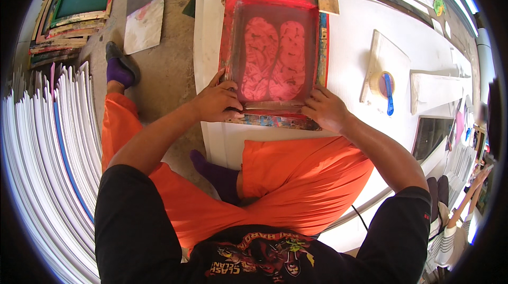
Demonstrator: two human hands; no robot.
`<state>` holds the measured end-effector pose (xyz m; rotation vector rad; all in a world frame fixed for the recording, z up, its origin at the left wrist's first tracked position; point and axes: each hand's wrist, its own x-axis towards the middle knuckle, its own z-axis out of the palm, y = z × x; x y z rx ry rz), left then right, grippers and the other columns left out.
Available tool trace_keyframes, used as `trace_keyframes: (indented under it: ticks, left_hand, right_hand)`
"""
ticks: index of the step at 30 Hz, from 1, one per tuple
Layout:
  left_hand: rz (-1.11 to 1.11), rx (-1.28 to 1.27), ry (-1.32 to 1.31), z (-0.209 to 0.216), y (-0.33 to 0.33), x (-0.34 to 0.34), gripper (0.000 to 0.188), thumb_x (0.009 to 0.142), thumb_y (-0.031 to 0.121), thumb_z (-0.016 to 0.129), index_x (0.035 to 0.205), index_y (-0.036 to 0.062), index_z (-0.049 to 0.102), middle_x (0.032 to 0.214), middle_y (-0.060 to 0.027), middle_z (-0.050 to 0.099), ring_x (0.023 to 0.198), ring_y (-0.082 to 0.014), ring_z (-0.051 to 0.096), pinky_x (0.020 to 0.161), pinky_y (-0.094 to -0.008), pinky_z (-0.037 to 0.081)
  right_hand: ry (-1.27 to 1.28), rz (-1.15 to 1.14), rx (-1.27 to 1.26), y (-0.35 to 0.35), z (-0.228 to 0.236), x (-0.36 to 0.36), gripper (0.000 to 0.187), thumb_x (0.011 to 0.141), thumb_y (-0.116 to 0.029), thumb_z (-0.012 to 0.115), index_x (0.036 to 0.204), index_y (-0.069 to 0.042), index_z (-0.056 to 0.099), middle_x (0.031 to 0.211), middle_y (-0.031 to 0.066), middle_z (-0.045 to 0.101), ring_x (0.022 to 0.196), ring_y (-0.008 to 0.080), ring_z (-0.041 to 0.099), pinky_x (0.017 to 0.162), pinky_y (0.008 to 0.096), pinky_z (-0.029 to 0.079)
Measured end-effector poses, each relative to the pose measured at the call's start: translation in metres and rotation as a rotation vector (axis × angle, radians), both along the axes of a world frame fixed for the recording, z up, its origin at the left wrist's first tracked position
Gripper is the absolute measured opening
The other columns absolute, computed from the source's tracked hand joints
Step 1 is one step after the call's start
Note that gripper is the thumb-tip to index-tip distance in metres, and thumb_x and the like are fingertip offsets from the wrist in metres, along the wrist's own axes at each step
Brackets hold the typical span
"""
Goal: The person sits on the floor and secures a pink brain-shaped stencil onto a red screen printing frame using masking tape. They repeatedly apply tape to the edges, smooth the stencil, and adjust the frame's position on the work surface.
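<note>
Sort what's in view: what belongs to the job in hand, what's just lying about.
Part of the job:
Left hand and right hand, on the red frame
Pink sole-shaped forms showing within it
White surface beneath

Apparently just lying about:
Tape roll
Blue tool
Stacked frames, upper left
White sheets, far left

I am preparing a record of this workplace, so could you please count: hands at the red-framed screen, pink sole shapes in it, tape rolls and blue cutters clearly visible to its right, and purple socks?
Left hand and right hand at red-framed screen: 2
Pink sole shapes: 2
Tape roll: 1
Blue cutter: 1
Purple socks: 2
Total: 8
</note>
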<state>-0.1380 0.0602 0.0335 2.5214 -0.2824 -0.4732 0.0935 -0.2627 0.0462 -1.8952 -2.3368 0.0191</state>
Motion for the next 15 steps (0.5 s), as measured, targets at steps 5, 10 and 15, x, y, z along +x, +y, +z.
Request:
trace_keyframes:
  ticks: [5,10,15]
  left_hand:
    - [0.018,-0.020,-0.117,-0.017,0.006,-0.008,0.029,0.086,0.043,0.079,0.104,0.0208,0.083,0.099,0.0026,0.076,0.135,-0.0244,0.054,0.129,-0.0636,0.008]
    - [-0.046,-0.026,-0.112,-0.010,0.011,-0.007,0.035,0.086,0.047,0.079,0.110,0.0218,0.082,0.100,-0.0018,0.076,0.134,-0.0255,0.055,0.129,-0.0648,0.008]
    - [-0.050,0.007,-0.176,-0.009,-0.007,-0.011,0.053,0.085,0.062,0.075,0.119,0.0226,0.081,0.104,-0.0066,0.069,0.134,-0.0300,0.052,0.126,-0.0698,0.006]
  right_hand:
    - [0.058,-0.068,0.018,-0.002,0.000,-0.002,0.016,0.075,-0.016,0.069,0.090,-0.013,0.068,0.097,0.0036,0.065,0.101,0.0259,0.061,0.110,0.0444,0.048]
    - [0.161,-0.137,-0.002,-0.007,-0.009,-0.005,0.019,0.071,-0.011,0.072,0.090,-0.011,0.068,0.092,0.0034,0.064,0.101,0.0275,0.060,0.108,0.0439,0.049]
    - [0.143,-0.179,-0.077,-0.002,-0.008,-0.012,0.022,0.070,-0.011,0.075,0.092,-0.011,0.072,0.094,0.0034,0.065,0.106,0.0287,0.059,0.111,0.0467,0.046]
